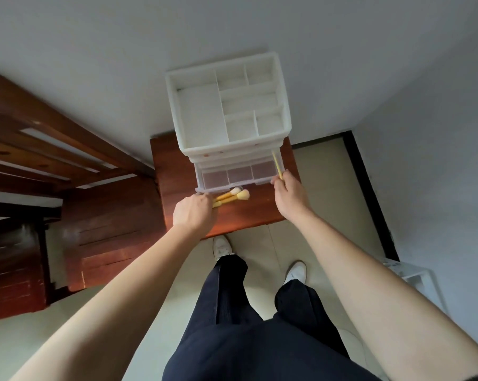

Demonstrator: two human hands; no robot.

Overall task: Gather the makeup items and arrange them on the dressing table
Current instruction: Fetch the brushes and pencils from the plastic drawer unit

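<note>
A white plastic organizer (202, 116) with open top compartments stands on a small reddish wooden table (174, 171) against the wall. Its bottom clear drawer (239, 174), divided into three sections, is pulled out toward me. My left hand (194, 213) grips the handles of two yellow makeup brushes (231, 198), whose pale bristle heads point right just in front of the drawer. My right hand (288, 196) pinches a thin yellow brush handle (277, 164) that slants up over the drawer's right corner; its tip is hidden.
A dark wooden bed frame (48, 138) and chest (108, 232) fill the left side. A dark doorway edge (369, 193) runs along the right. My legs and white shoes (295, 270) stand on pale floor tiles below the table.
</note>
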